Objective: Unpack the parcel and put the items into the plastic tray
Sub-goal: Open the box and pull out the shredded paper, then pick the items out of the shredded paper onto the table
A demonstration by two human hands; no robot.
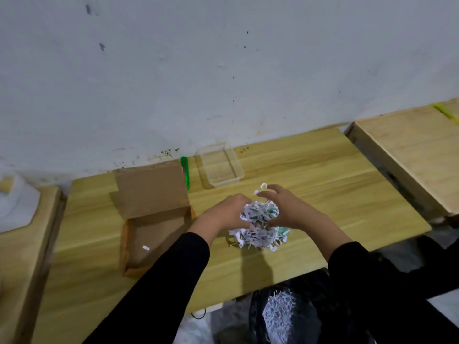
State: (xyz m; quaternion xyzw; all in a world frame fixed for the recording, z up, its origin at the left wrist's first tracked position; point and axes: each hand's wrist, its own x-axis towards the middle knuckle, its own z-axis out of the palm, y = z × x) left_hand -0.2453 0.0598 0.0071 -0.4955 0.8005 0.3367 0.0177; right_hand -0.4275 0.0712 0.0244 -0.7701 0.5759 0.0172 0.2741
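An open cardboard parcel box (149, 242) lies on the wooden table (310, 175), its lid flipped up toward the wall and one white scrap inside. To its right my left hand (229, 211) and my right hand (285, 209) both grip a clump of shredded paper filling (259, 227) just above the table. Something green shows within the shreds; I cannot tell what it is. A clear plastic tray (219, 166) stands by the wall behind my hands.
A green utility knife (185, 171) lies between the box lid and the tray. A black bag holding shredded paper (280, 315) sits below the table's front edge. Other wooden tables (407, 155) flank this one; white foam (17, 202) lies at far left.
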